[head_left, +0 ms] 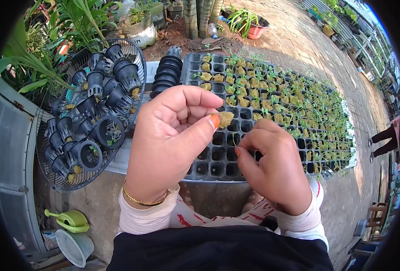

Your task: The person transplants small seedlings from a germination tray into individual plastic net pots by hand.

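Note:
My left hand (170, 135) pinches a small yellowish-brown growing plug (225, 119) between thumb and fingertips, above the black seedling tray (202, 169). Close by on the right, my right hand (272, 158) hovers over the same tray with thumb and index finger pressed together. A thin green stem seems to be at those fingertips, but it is too fine to make out. Many cells of the tray hold similar plugs with green seedlings (290, 97); several nearer the hands are vacant. Behind my left hand stands a stack of black net pots (166, 74).
To the left, a black wire basket (139, 58) holds several net pots (95, 83), some with plugs showing. A green watering can (73, 221) and a pale bucket (76, 247) are at lower left. Another person's legs (385, 140) show at far right.

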Tool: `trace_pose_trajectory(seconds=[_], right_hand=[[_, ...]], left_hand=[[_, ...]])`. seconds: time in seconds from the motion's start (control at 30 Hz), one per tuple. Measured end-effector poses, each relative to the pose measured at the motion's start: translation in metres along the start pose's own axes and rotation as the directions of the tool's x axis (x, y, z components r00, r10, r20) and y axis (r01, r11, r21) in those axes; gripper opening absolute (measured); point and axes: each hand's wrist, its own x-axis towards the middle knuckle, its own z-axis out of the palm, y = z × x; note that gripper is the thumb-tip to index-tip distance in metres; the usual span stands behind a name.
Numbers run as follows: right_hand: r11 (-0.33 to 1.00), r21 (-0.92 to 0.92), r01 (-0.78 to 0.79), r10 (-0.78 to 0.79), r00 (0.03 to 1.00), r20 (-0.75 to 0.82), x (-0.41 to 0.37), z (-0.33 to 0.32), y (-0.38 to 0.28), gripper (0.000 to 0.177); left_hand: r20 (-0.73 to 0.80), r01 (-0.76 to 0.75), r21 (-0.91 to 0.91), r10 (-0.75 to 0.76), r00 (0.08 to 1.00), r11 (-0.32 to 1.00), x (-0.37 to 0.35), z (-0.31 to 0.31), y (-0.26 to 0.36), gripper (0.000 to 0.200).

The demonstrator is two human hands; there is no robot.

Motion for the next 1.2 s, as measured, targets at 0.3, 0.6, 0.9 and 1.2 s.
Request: trace_pose_trajectory(seconds=[0.3,0.6,0.9,1.2], right_hand=[[0.801,0.599,-0.005,0.124,0.98,-0.158,0.005,-0.011,-0.007,0.004],[0.912,0.41,-0.008,0.138,0.947,-0.289,0.005,-0.002,-0.009,0.003],[0.843,0.53,0.096,0.161,0.894,-0.417,0.013,0.008,-0.003,0.005],[0.446,0.895,0.015,0.321,0.931,-0.176,0.009,0.002,-0.015,0.016]], left_hand=[[0.041,0.078,-0.049,-0.076,0.996,0.996,0.003,0.012,-0.012,0.021],[0.032,0.062,-0.124,-0.058,0.998,0.99,-0.004,0.019,-0.009,0.024],[0.002,-0.029,-0.204,0.03,1.0,0.979,-0.006,0.024,-0.012,0.029],[0.045,-0.035,-0.285,0.05,0.998,0.958,-0.008,0.024,-0.009,0.042]])
